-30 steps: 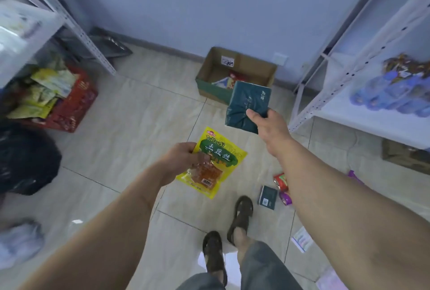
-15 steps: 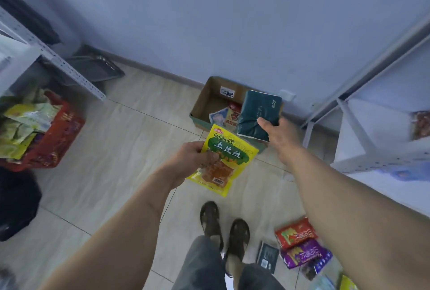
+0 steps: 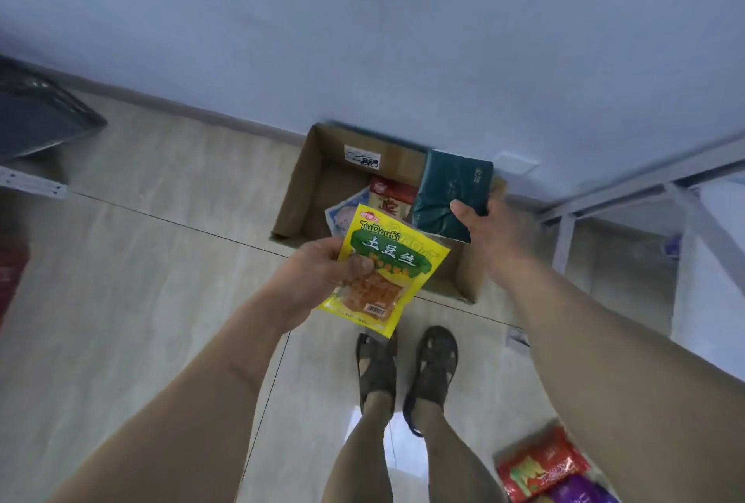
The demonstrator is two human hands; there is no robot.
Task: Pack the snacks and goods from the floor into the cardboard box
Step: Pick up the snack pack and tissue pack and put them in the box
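Yellow plastic snack packet [image 3: 385,266] is pinched by the left hand [image 3: 322,280], dark green soft pack [image 3: 453,192] clasped by the right hand [image 3: 490,232], over the open brown cardboard box [image 3: 300,196] by the far wall; released early, either could be dropped short onto the near floor.

Our cardboard box [image 3: 306,184] sits on the floor against the wall, just ahead of our feet [image 3: 403,369]. Packets [image 3: 387,196] lie inside it. Our left hand [image 3: 318,280] holds a snack bag [image 3: 387,264] over its near edge; our right hand [image 3: 496,228] holds a tissue pack [image 3: 451,188] over its right side. More packets [image 3: 540,466] lie on the floor behind, to our right.
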